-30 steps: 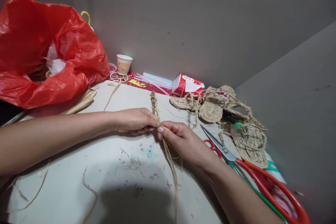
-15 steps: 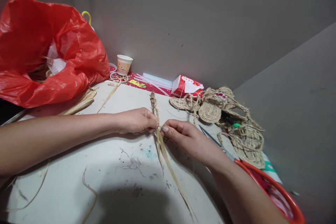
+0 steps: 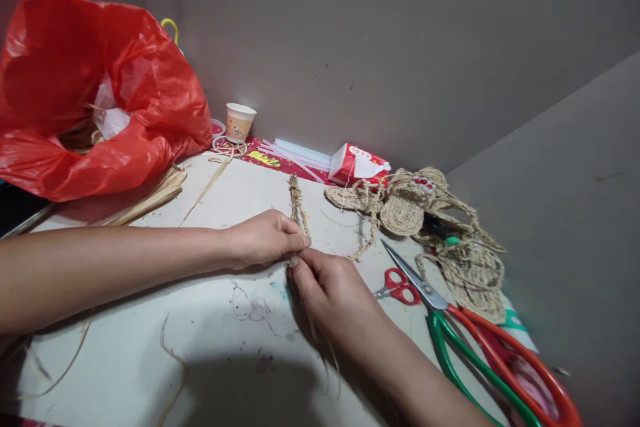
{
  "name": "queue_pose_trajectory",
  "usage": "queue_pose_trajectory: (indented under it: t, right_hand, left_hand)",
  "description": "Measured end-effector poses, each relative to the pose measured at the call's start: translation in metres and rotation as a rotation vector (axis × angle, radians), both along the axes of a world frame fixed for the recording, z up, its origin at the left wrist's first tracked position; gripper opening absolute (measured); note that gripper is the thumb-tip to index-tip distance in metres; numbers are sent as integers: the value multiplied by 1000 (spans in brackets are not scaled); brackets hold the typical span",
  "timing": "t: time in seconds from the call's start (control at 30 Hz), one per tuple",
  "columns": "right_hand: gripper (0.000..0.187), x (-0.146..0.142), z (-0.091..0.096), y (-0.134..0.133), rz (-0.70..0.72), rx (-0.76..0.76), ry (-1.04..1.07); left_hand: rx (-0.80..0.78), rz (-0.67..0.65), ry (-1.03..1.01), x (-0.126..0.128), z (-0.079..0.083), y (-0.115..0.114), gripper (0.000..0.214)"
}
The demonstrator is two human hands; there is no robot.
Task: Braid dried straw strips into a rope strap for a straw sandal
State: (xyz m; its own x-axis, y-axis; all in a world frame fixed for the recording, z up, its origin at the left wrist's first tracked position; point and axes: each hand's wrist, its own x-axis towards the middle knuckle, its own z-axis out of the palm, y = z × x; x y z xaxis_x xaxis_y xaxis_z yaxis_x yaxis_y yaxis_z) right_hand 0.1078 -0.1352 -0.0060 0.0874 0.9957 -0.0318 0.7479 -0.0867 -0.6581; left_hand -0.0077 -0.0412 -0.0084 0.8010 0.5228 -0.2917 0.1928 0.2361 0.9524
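Note:
A braided straw cord (image 3: 297, 203) stretches away from me across the white table, its far end lying near the middle. Around its near end, my left hand (image 3: 270, 238) is closed, thumb and fingers pinching the braid. Touching it from the right, my right hand (image 3: 335, 283) is closed too, thumb and finger pinching straw strands at the braid's near end. Loose straw ends (image 3: 334, 353) trail out below my right hand toward me. The exact spot where the strands cross is covered by my fingers.
Large scissors (image 3: 435, 300) and small red scissors (image 3: 403, 287) lie right of my right hand. Beyond are woven straw pieces (image 3: 401, 213) and a tissue pack (image 3: 350, 163). A paper cup (image 3: 240, 121) stands at the back; a red plastic bag (image 3: 165, 93) sits at left.
My right hand has moved left and a little nearer, up against my left hand, covering much of the long loose strand. The small scissors and green handle now show.

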Motion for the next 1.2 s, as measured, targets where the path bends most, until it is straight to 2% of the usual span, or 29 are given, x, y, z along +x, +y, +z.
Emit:
queue_pose_trajectory:
  t: [0.1,0.17,0.27,0.3,0.37,0.4,0.47,0.5,0.57,0.63,0.7,0.77,0.9,1.0,1.1,1.2]
  right_hand:
    - [17,-7,-3,-5,33,-11,-266]
    - [18,-12,-1,-12,153,-33,-334]
    - [28,-16,13,-24,398,-99,-193]
    - [33,-15,19,-26,431,-102,-111]
    - [41,-6,32,-26,336,-19,55]
    - [43,1,36,-22,190,89,127]
    - [38,16,38,-11,-190,309,236]
    - [33,23,35,-4,-287,318,300]
    - [31,30,25,7,-288,151,515]
    - [34,29,15,14,-188,-41,696]
    - [35,22,10,15,-121,-190,830]
    - [35,17,10,14,-121,-286,911]
    - [40,23,16,13,-118,-332,856]
    - [40,35,16,16,-68,-366,815]
    - [39,40,13,18,-15,-416,899]
    - [40,39,10,20,1,-447,988]
  left_hand:
    - [-60,3,48,0,3,-2,28]
    - [-77,-4,57,0,4,-2,25]
    - [-70,-13,55,0,6,-1,24]
    - [-62,-20,39,0,7,0,25]
    - [-42,-33,-16,-1,8,2,28]
    - [-29,-38,-44,-2,8,2,28]
    - [3,-41,-82,-2,9,4,29]
    - [21,-39,-95,-2,8,4,29]
    - [49,-44,-140,-1,6,5,29]
    - [53,-90,-217,0,2,5,30]
    - [62,-139,-262,1,-2,5,30]
    - [100,-136,-248,1,-4,5,28]
    - [120,-122,-155,-1,3,5,27]
    - [76,-206,-92,-4,9,7,27]
    - [54,-276,-62,-5,11,10,23]
    - [194,-298,-61,-5,8,15,21]
